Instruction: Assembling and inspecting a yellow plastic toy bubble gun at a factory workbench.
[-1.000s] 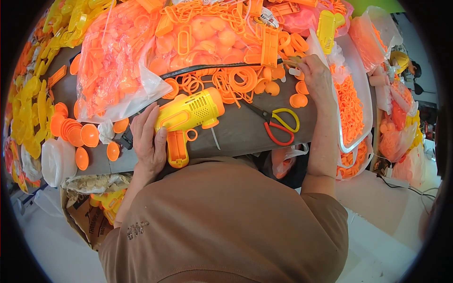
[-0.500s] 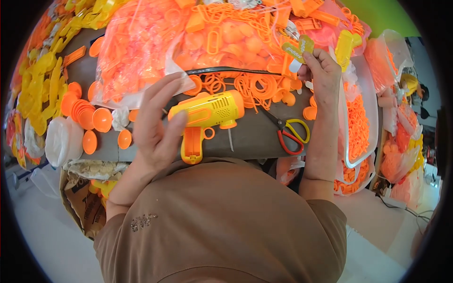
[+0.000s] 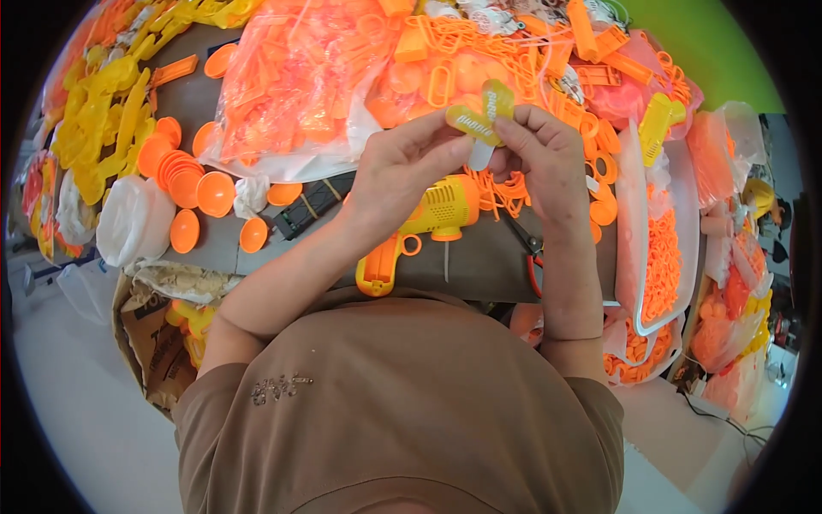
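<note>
A gold-yellow two-lobed sticker (image 3: 476,122) with a white backing piece is held up between my hands. My left hand (image 3: 402,163) pinches it from the left with thumb and fingers. On the other side, my right hand (image 3: 548,158) grips it between thumb and forefinger. Under my left hand lies a yellow toy bubble gun (image 3: 449,204) with an orange front ring, partly covered by the wrist. Its open handle (image 3: 377,272) points toward me. Scissors (image 3: 535,246) with a red handle show beside my right forearm, which hides most of them.
Plastic bags of orange parts (image 3: 300,86) fill the back of the table. Orange cups (image 3: 215,194) and a white tub (image 3: 133,221) are at the left, near yellow gun shells (image 3: 90,128). At the right stands a clear bin (image 3: 652,328) of small orange pieces.
My right hand has brought the sticker left and down over the toy gun. My left hand has moved right and taken hold of its edge. The view has shifted slightly.
</note>
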`<state>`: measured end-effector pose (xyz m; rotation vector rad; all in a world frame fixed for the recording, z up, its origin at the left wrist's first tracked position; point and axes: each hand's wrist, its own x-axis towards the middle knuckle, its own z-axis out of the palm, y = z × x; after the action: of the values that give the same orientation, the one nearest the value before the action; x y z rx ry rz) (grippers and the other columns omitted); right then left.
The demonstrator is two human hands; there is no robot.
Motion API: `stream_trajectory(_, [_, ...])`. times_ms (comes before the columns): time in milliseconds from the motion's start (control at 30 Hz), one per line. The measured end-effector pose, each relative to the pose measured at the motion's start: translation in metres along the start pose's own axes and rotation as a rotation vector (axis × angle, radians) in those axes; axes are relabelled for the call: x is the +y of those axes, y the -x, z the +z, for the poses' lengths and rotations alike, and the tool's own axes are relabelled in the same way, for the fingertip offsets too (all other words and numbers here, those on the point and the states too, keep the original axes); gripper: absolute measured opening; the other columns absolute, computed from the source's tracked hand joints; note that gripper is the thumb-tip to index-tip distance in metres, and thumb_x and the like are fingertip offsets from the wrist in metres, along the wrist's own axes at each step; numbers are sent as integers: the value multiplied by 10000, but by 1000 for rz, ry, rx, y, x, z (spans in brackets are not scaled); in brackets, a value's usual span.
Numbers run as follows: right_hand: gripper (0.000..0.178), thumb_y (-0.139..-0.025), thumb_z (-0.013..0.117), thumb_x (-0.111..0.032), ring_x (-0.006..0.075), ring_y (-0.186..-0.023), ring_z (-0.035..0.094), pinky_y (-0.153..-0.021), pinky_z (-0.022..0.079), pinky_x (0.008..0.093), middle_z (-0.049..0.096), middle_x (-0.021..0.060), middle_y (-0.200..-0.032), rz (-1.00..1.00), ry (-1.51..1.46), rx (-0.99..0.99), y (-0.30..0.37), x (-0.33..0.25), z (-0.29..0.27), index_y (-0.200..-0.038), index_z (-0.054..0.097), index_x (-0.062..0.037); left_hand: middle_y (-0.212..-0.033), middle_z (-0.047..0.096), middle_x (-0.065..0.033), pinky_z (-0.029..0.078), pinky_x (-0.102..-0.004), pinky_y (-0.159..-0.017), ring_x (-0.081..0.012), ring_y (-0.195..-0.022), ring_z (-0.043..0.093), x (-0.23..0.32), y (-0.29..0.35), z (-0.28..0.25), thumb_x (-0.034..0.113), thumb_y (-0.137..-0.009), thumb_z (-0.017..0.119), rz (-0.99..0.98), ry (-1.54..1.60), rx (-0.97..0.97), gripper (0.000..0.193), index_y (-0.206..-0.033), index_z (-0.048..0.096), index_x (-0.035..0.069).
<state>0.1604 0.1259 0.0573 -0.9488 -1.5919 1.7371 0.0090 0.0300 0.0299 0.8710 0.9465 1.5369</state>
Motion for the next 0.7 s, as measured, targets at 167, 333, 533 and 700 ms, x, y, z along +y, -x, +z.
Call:
stream_trajectory(167, [152, -874, 585, -121, 86, -519, 550, -482, 450, 204, 603, 53, -654, -24, 10, 13, 9, 7, 12, -908, 605, 27, -751, 652, -53, 511, -226, -683, -85, -720, 607, -2, -3, -1, 189, -920, 550, -3, -135, 110, 262, -900, 654, -51])
stream_trajectory(333, [116, -862, 571, -95, 80, -507, 521, -479, 427, 215, 565, 33, -615, -149, 235, 309, 30, 10, -34, -848, 606, 15, -785, 668, -94, 533, -248, -591, -141, -665, 646, -2, -2, -6, 197, -918, 549, -39, 108, 161, 268, -898, 647, -52])
stream_trajectory(533, [168, -867, 570, -153, 72, -467, 489, -437, 389, 223, 522, 19, -554, 195, 713, 631, 57, 38, -124, -800, 595, -1, -832, 664, -126, 533, -261, -566, -157, -640, 643, 3, 1, -16, 169, -917, 545, -114, 81, 97, 227, -923, 634, -39])
stream_trajectory(700, [211, -865, 573, -195, 97, -509, 538, -462, 423, 235, 575, 57, -647, 310, 885, 479, 49, 58, -132, -888, 609, 11, -738, 654, -105, 524, -243, -556, -133, -598, 632, 6, 5, -9, 166, -897, 577, -79, 74, 131, 212, -859, 636, -34])
